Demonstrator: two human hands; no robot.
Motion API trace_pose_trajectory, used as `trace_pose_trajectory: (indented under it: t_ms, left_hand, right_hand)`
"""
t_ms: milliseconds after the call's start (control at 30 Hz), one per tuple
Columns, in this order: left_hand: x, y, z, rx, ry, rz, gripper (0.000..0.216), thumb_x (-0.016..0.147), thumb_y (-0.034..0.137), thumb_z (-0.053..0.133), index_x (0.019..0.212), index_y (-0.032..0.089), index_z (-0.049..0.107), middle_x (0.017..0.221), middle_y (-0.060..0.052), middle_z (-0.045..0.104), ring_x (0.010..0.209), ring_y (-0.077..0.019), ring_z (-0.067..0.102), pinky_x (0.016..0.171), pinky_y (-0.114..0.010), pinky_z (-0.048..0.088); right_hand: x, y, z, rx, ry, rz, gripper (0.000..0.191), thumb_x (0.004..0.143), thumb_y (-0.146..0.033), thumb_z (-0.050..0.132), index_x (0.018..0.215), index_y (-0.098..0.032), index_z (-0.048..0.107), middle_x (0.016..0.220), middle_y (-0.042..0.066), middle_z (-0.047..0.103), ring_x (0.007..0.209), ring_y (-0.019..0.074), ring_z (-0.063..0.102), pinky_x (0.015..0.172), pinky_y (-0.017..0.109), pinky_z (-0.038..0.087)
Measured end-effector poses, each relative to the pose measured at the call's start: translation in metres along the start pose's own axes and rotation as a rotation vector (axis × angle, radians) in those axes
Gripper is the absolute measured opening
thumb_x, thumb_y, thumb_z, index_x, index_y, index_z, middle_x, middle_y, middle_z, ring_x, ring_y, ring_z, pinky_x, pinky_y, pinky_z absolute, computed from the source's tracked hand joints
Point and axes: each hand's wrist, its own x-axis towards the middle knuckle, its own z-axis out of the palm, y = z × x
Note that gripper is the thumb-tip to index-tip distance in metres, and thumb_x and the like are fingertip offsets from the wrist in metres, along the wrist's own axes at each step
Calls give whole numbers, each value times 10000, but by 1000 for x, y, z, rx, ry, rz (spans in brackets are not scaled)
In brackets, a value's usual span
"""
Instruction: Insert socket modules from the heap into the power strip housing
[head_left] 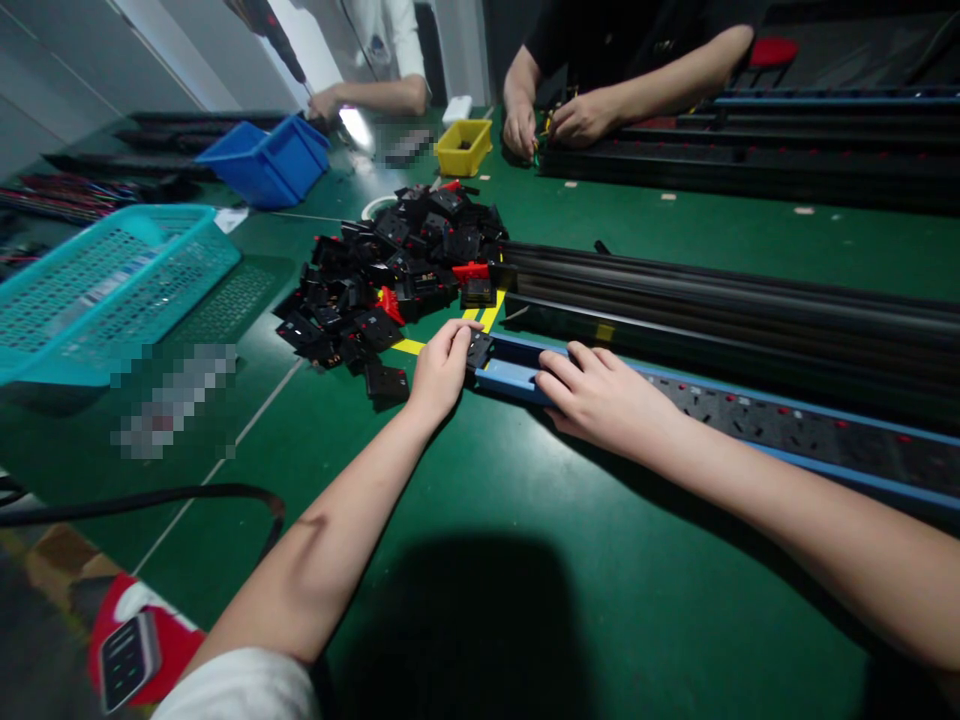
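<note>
At the near end of the blue power strip rail (750, 420), the left hand (442, 365) pinches a black socket module (478, 350), seemingly seating it, while the right hand (600, 395) presses flat, steadying the rail for a push home.

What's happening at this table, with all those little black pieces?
A person's left hand holds a small black socket module at the end of a long blue power strip, while the right hand rests on the strip. A pile of black modules lies just beyond on the green table. Across it, two other people work with their own hands.
</note>
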Motion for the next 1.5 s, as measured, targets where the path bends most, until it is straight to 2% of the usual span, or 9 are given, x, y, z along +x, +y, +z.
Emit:
trace_pose_trajectory:
  t_ms: [700, 1000, 1200, 1500]
  left_hand:
    - [-6, 4, 1, 65, 45, 17, 427, 1034, 513, 305, 1066, 239, 631, 1050, -45, 708, 988, -198, 649, 884, -311, 469]
    - [-4, 0, 1, 95, -27, 81, 551, 1047, 498, 254, 1187, 191, 690, 1181, -94, 706, 1161, -224, 622, 1039, -362, 432]
    - [-4, -1, 1, 214, -72, 124, 580, 1053, 483, 217, 1263, 198, 677, 1202, -92, 716, 1129, -245, 615, 1021, -399, 424]
    - [-2, -2, 0, 231, -109, 128, 530, 1046, 415, 272, 1291, 157, 664, 1284, -97, 697, 1158, -243, 603, 1037, -401, 421]
  right_hand:
    - [0, 0, 1, 4, 12, -8, 221, 955, -249, 545, 1134, -142, 620, 1309, 163, 611, 1151, 338, 555, 868, 395, 412]
    - [0, 0, 0, -8, -9, -7, 229, 964, -253, 521, 1148, -144, 603, 1330, 155, 603, 1155, 354, 555, 868, 403, 420]
    - [0, 0, -1, -7, -11, -3, 228, 965, -243, 510, 1150, -146, 602, 1325, 153, 607, 1150, 354, 557, 864, 403, 418]
    - [0, 2, 1, 1, -22, -5, 286, 972, -277, 515, 1195, -114, 591, 1296, 168, 612, 1130, 344, 568, 872, 396, 429]
